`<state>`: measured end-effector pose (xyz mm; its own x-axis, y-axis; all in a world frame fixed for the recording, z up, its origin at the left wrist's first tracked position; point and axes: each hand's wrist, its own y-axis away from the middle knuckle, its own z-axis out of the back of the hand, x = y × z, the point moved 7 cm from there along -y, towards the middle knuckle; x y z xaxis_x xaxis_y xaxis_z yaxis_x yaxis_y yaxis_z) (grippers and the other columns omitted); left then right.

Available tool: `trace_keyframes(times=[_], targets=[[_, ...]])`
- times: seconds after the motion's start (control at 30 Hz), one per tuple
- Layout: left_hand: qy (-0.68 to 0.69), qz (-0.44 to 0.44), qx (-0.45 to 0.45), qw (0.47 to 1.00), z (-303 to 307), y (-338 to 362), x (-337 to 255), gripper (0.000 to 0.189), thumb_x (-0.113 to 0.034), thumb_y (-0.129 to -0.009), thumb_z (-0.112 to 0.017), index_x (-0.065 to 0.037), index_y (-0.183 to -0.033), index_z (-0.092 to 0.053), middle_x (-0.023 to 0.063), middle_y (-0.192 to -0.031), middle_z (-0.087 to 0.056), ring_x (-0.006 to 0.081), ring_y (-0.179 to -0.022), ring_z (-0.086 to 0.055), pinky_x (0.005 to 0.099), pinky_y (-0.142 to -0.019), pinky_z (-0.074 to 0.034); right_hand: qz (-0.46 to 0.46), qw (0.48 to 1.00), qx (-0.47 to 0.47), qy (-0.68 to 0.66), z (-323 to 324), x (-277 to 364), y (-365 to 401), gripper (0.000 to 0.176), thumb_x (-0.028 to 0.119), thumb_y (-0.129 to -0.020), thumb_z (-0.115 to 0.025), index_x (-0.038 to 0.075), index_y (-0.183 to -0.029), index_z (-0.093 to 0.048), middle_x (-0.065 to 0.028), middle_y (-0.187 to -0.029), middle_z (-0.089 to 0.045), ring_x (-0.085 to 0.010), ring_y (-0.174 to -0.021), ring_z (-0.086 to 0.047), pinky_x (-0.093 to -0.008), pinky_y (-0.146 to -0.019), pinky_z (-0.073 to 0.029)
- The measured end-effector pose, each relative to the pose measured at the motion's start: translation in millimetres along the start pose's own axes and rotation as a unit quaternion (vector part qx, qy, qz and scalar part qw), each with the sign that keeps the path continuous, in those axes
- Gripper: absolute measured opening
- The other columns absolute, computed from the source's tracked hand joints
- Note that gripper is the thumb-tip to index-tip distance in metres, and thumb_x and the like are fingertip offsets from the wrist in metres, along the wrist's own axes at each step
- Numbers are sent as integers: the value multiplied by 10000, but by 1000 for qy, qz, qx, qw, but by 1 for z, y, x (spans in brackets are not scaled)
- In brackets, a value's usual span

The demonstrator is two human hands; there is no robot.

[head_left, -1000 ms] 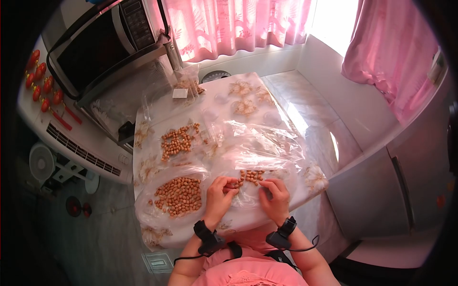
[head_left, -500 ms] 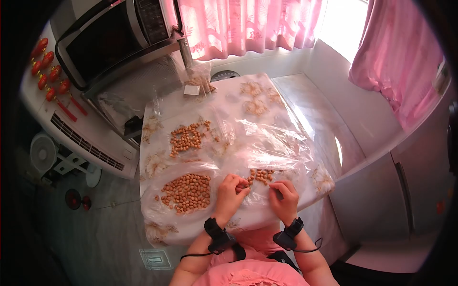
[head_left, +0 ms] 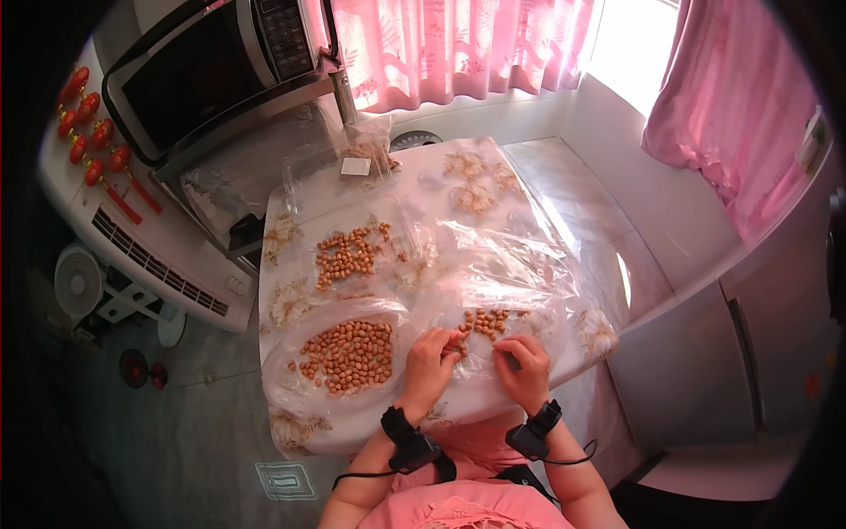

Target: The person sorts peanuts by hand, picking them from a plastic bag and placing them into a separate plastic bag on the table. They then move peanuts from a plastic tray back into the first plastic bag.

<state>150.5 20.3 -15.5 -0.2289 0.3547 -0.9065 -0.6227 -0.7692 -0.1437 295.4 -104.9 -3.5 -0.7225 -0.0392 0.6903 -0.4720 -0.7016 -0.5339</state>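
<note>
My left hand [head_left: 430, 363] is closed in a pinch at the left side of a small group of reddish-brown peanuts [head_left: 484, 323]. Several peanuts touch or lie close to its fingertips, and what is between the fingers is hidden. Just below the right side of that group, my right hand [head_left: 523, 366] is closed too, thumb and fingers bent together; I cannot make out anything in it. These peanuts lie on a clear plastic bag [head_left: 493, 273] spread on the table. Left of my left hand, a bigger pile of peanuts [head_left: 351, 354] rests on another plastic sheet [head_left: 286, 388].
A third pile of peanuts [head_left: 345, 257] lies farther back on the flowered tablecloth [head_left: 471, 198]. Behind it stands a bag with a white label [head_left: 356, 166]. A microwave [head_left: 189, 88] on a rack is at back left, pink curtains [head_left: 458, 48] hang behind, and a grey cabinet [head_left: 683, 370] stands right.
My left hand has shifted slightly right, its fingertips now among the peanuts at the group's left side. My right hand has moved slightly left. The other piles look the same.
</note>
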Motion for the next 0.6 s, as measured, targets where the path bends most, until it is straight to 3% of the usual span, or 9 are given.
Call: trace_keyframes(times=[0.17,0.23,0.37,0.43,0.6], targets=[[-53,-45,-14,997,-2,0,1,214,15,-838,-733,-37,-1046,-725,124,-990,-691,326,-942,-671,426,-840,-529,-1,1000,3,5,1,1,-1,149,2,-804,-777,69,-933,-744,-91,-932,-720,-310,-859,-688,-415,-767,-542],[-76,-58,-10,995,-2,0,-1,182,-12,-857,-726,-39,-1037,-724,119,-978,-684,331,-963,-660,434,-850,-521,16,1000,6,11,2,5,-2,152,-21,-808,-768,47,-944,-758,-109,-941,-726,-295,-862,-706,-376,-744,-562],[-73,-54,-7,996,-3,-1,-2,186,-7,-856,-724,-39,-1040,-721,119,-967,-676,331,-970,-660,432,-851,-521,20,1000,10,10,1,5,-3,152,-21,-807,-769,48,-942,-759,-109,-940,-727,-297,-865,-705,-378,-748,-561],[-82,-47,-6,995,-3,0,-3,209,43,-852,-719,-8,-1054,-716,121,-1001,-676,281,-953,-692,380,-839,-557,22,1000,3,5,0,4,-2,154,-2,-798,-777,68,-931,-742,-90,-924,-718,-311,-855,-685,-412,-762,-540],[-81,-88,-18,993,-1,6,-6,198,51,-842,-726,-6,-1030,-699,131,-1028,-647,298,-956,-675,386,-835,-547,12,1000,6,5,0,4,-2,150,-4,-800,-776,66,-928,-743,-92,-922,-718,-310,-852,-688,-406,-757,-541]])
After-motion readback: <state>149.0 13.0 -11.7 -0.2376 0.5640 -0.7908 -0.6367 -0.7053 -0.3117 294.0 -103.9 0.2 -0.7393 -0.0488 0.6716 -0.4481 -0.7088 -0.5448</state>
